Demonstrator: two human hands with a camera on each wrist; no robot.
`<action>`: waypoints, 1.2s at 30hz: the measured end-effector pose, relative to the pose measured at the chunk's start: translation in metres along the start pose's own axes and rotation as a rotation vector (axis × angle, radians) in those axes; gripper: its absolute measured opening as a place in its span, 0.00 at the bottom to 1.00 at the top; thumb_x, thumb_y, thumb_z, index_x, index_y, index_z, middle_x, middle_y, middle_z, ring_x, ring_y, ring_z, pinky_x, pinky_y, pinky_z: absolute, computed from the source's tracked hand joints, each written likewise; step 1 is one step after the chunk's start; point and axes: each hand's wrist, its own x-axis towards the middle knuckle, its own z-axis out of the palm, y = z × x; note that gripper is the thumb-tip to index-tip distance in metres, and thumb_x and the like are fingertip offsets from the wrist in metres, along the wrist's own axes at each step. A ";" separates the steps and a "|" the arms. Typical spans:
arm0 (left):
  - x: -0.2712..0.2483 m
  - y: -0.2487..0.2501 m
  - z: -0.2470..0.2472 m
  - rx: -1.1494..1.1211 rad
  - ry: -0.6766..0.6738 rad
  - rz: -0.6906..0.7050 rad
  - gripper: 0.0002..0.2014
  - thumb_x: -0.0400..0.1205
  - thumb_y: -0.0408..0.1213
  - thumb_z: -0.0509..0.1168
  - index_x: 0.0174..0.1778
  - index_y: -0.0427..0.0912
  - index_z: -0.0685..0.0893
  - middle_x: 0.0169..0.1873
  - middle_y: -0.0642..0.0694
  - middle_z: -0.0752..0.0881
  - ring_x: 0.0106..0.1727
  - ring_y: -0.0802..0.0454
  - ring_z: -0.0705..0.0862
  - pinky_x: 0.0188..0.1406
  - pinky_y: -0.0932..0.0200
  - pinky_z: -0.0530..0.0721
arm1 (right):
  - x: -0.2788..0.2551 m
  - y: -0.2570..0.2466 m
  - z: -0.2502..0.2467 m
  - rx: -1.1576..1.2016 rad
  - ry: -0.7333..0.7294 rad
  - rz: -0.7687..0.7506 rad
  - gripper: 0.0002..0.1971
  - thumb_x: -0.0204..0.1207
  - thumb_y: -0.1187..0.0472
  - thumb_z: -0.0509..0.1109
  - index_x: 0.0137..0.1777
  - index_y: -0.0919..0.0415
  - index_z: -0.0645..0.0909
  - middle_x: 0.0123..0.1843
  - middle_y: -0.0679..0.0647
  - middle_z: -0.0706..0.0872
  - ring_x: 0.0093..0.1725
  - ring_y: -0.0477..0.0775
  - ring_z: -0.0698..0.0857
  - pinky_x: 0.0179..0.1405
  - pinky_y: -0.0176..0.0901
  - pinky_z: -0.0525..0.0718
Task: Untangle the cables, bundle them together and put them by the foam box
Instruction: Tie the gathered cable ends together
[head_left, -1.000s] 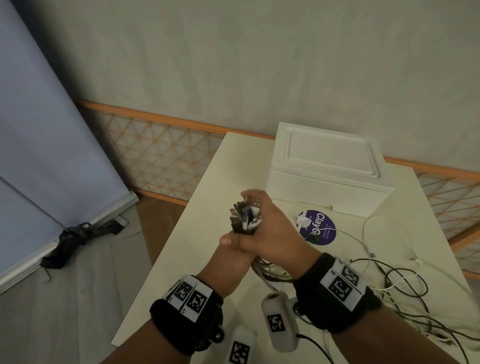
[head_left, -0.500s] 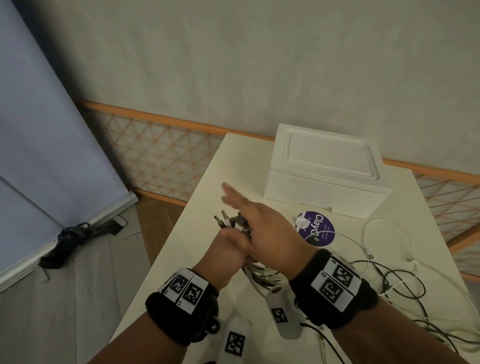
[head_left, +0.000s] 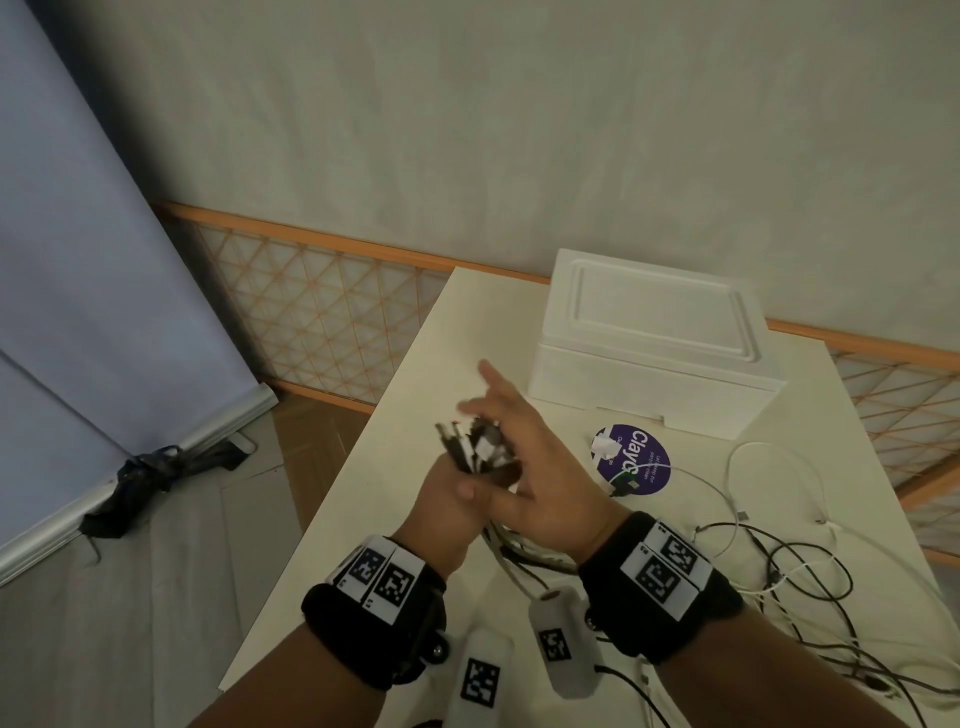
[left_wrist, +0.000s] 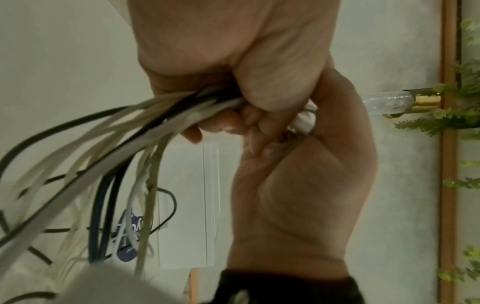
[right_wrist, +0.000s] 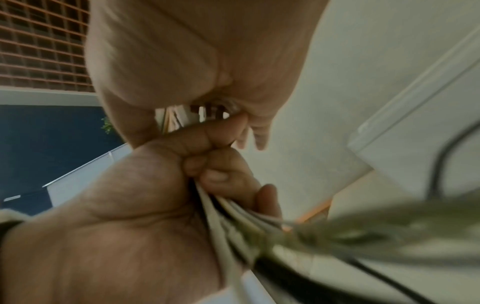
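Note:
My left hand (head_left: 460, 488) grips a bundle of black and white cables (head_left: 475, 444) just below their plug ends, which stick up out of the fist. My right hand (head_left: 519, 447) lies open beside and over the plugs, fingers stretched toward the white foam box (head_left: 654, 343) at the table's back. In the left wrist view my left hand's fingers (left_wrist: 259, 96) curl round the cables (left_wrist: 145, 123), with the right hand (left_wrist: 298, 195) behind them. The right wrist view shows the right palm (right_wrist: 194, 61) above the left fist (right_wrist: 161, 174) and the cables (right_wrist: 233, 216) trailing down.
Loose black and white cables (head_left: 779, 566) sprawl over the table's right side. A round purple sticker (head_left: 636, 457) lies in front of the foam box. Two white tagged devices (head_left: 558, 644) sit near the front edge. The table's left edge (head_left: 332, 519) drops to the floor.
A second ago my right hand was curled over the plug ends. It has since opened, fingers straight and pointing forward. The left hand keeps its grip on the bundle.

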 end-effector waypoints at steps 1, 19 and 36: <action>0.005 -0.001 -0.003 -0.103 0.055 -0.061 0.07 0.79 0.39 0.68 0.51 0.45 0.87 0.41 0.50 0.90 0.47 0.50 0.86 0.47 0.52 0.83 | -0.004 0.001 0.002 0.140 -0.051 0.114 0.40 0.68 0.61 0.75 0.78 0.47 0.60 0.83 0.51 0.60 0.81 0.50 0.63 0.78 0.44 0.66; 0.009 -0.011 -0.016 -0.223 0.158 -0.141 0.12 0.79 0.20 0.58 0.35 0.33 0.84 0.31 0.39 0.85 0.41 0.44 0.84 0.41 0.53 0.81 | 0.002 -0.009 0.021 -0.192 -0.175 0.545 0.13 0.78 0.64 0.61 0.60 0.66 0.73 0.48 0.55 0.83 0.45 0.54 0.82 0.40 0.40 0.80; 0.012 0.003 -0.066 -0.429 -0.212 0.126 0.26 0.63 0.49 0.82 0.57 0.50 0.87 0.63 0.40 0.85 0.59 0.40 0.86 0.53 0.46 0.86 | 0.005 -0.040 -0.014 0.391 -0.322 0.803 0.08 0.73 0.68 0.59 0.47 0.63 0.78 0.24 0.52 0.67 0.23 0.48 0.63 0.25 0.40 0.57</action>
